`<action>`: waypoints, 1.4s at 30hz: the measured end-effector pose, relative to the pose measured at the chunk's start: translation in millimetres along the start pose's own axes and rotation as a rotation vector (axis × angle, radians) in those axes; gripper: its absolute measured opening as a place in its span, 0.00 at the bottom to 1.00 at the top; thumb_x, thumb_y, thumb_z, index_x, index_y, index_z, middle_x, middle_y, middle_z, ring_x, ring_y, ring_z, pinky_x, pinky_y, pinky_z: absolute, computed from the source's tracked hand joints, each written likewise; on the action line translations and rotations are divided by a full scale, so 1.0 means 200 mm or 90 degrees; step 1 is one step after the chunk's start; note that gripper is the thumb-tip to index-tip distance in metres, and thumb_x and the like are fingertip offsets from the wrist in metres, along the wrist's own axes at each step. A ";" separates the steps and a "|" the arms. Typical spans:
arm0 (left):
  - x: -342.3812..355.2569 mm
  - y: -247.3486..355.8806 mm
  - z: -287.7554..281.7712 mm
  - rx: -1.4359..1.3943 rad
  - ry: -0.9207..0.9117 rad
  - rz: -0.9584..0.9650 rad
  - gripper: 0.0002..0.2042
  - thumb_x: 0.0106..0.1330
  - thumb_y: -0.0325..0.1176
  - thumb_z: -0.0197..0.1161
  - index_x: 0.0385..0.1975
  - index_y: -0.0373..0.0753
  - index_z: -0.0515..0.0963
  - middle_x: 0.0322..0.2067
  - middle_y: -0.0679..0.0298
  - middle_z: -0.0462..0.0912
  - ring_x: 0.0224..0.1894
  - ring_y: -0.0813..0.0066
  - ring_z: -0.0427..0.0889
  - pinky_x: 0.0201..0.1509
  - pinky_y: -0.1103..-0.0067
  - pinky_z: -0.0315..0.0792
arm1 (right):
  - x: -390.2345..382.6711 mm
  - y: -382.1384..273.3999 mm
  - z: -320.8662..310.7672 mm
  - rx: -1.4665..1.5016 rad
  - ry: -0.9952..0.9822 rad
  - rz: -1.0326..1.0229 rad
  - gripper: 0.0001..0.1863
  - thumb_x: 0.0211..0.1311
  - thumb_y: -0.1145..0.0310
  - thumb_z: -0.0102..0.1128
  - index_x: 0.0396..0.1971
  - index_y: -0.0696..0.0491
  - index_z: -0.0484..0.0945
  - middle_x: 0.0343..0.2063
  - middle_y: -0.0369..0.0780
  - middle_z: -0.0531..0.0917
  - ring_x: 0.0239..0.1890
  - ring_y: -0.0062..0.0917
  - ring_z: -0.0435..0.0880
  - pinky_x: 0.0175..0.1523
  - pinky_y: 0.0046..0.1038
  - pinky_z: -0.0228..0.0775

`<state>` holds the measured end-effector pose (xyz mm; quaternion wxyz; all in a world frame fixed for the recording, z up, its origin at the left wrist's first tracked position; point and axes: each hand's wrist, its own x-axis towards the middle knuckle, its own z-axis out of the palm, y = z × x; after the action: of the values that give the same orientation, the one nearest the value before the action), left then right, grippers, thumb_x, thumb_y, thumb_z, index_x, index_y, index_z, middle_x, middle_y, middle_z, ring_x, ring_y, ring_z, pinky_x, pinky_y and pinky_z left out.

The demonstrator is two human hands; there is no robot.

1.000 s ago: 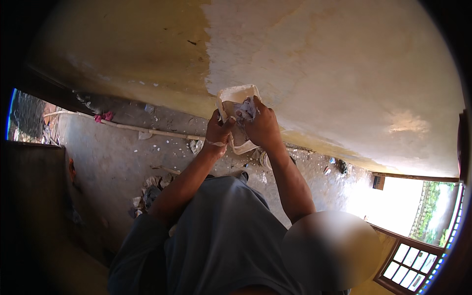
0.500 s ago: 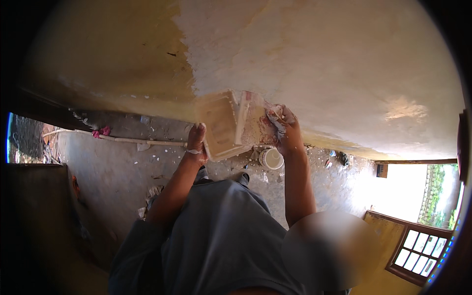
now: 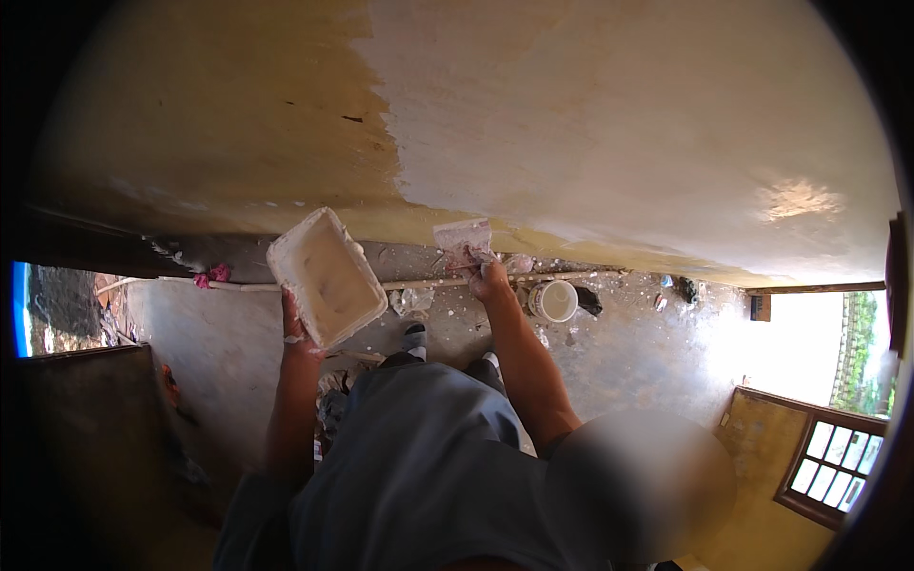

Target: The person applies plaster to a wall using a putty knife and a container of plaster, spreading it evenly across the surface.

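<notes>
My left hand [image 3: 296,324] grips a rectangular plastic tub [image 3: 328,276] by its near left side; the tub is coated with pale paste. My right hand [image 3: 491,281] is closed on a wide, flat scraper [image 3: 462,235], smeared with the same paste and reddish marks, held apart from the tub on the right. Beyond both stretches the wall [image 3: 609,124], yellow at the left and coated whitish from the middle rightward.
On the speckled grey floor [image 3: 628,343] lie a long pole [image 3: 197,282], a white bucket [image 3: 553,301], a pink cloth [image 3: 211,276] and scattered debris. A bright doorway [image 3: 800,347] and barred window [image 3: 831,462] are at right, another opening [image 3: 67,309] at left.
My hands, close together on the tub earlier, have separated. The tub has moved down and left with my left hand; my right hand has drawn the scraper away from it, lately moving left and up.
</notes>
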<state>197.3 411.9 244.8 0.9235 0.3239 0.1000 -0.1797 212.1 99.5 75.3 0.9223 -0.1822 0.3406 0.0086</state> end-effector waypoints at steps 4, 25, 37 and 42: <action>-0.07 0.15 -0.21 0.021 0.032 -0.010 0.38 0.53 0.58 0.55 0.61 0.46 0.52 0.58 0.59 0.59 0.59 0.57 0.61 0.59 0.56 0.59 | 0.34 0.17 0.00 0.015 0.007 -0.043 0.08 0.57 0.75 0.48 0.37 0.57 0.70 0.34 0.43 0.75 0.39 0.36 0.76 0.45 0.50 0.72; -0.16 0.29 -0.21 0.149 0.227 0.039 0.33 0.57 0.57 0.50 0.60 0.45 0.56 0.56 0.61 0.63 0.56 0.61 0.64 0.57 0.63 0.61 | 0.21 0.06 0.31 -0.002 -0.014 -0.283 0.11 0.51 0.75 0.56 0.37 0.56 0.70 0.32 0.40 0.76 0.33 0.32 0.78 0.35 0.39 0.77; -0.19 0.32 -0.19 0.202 0.215 0.013 0.34 0.58 0.57 0.48 0.61 0.45 0.53 0.57 0.60 0.62 0.56 0.60 0.64 0.58 0.62 0.61 | 0.64 0.29 0.07 0.039 0.227 -0.212 0.08 0.54 0.75 0.52 0.36 0.56 0.70 0.32 0.42 0.76 0.33 0.34 0.78 0.30 0.38 0.77; -0.16 0.30 -0.19 0.079 0.083 -0.023 0.33 0.58 0.56 0.49 0.60 0.44 0.54 0.56 0.59 0.63 0.56 0.59 0.66 0.57 0.62 0.63 | 0.46 0.26 0.30 0.108 0.137 -0.252 0.11 0.52 0.81 0.51 0.37 0.55 0.68 0.32 0.41 0.75 0.31 0.32 0.78 0.32 0.37 0.78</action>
<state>188.6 487.7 259.2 0.8900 0.3893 0.1542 -0.1806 313.5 159.6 42.3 0.8765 -0.1668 0.3942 -0.2204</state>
